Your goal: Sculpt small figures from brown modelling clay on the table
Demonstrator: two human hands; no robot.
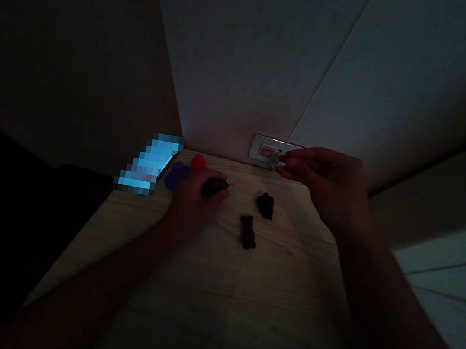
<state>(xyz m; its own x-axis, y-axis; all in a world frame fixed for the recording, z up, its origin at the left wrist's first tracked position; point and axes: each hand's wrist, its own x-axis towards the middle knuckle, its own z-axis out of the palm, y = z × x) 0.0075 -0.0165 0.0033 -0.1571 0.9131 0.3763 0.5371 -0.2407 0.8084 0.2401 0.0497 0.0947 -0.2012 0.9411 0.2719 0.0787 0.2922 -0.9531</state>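
My left hand (200, 196) is closed around a dark, rounded lump (214, 188) with a thin, stem-like tip sticking out to the right. Just behind that hand lie a purple flat piece (176, 176) and a red rounded piece (198, 162), the red one partly covered. My right hand (329, 179) is raised near the wall, its thumb and fingers pinching a small, clear thing (276, 159) whose kind is too dim to tell. Between the hands, a dark, pointed lump (265, 205) rests on the wooden tabletop (211, 297). Closer to me lies a dark brown, knobbly piece (247, 232).
Behind my right hand, a wall plate (256, 147) with a reddish switch sits low on the pale wall (254, 52). A lit screen (149, 164), blurred into blocks, leans at the table's back left corner. The room is very dark, mostly on the left.
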